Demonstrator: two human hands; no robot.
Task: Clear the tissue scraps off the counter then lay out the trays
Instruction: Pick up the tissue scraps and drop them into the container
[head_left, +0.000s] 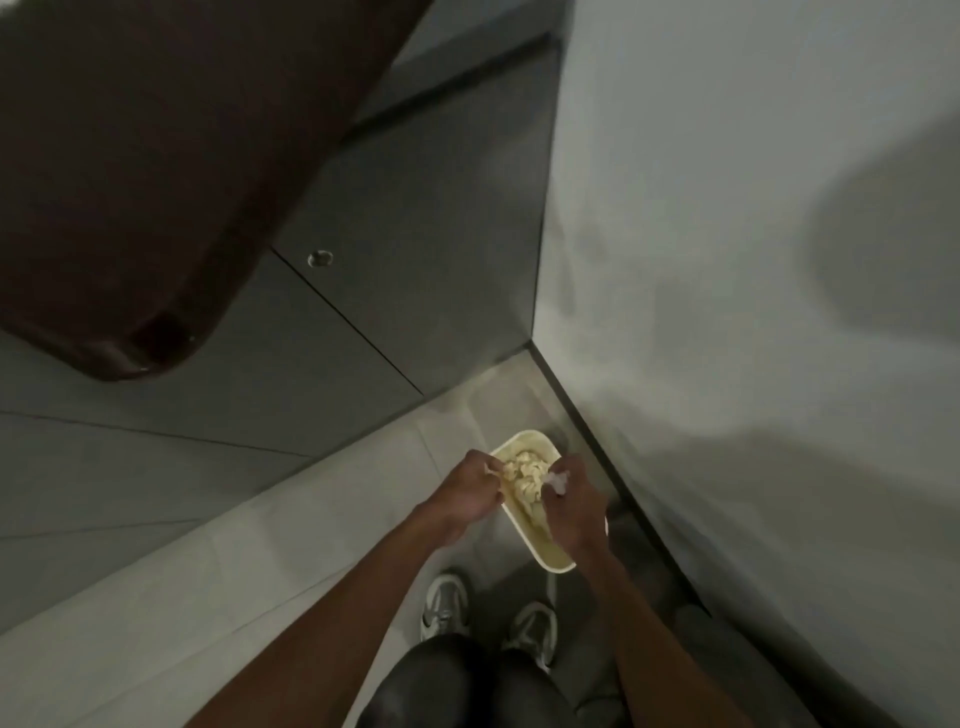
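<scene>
My right hand (574, 506) pinches a white tissue scrap (557, 480); my left hand (467, 491) is closed on a smaller scrap (491, 470). Just under both sets of fingers sits the bin (524, 441), scraps piled inside. Beyond, a brown tray (156, 156) looms upper left.

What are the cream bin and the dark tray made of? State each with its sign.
Cream bin: likely smooth plastic, judging by its thin, rounded, evenly coloured rim; crumpled tissue scraps lie inside. Dark tray: probably moulded plastic, dark brown with a slight sheen and a rounded, raised corner; the dim light leaves it open.
</scene>
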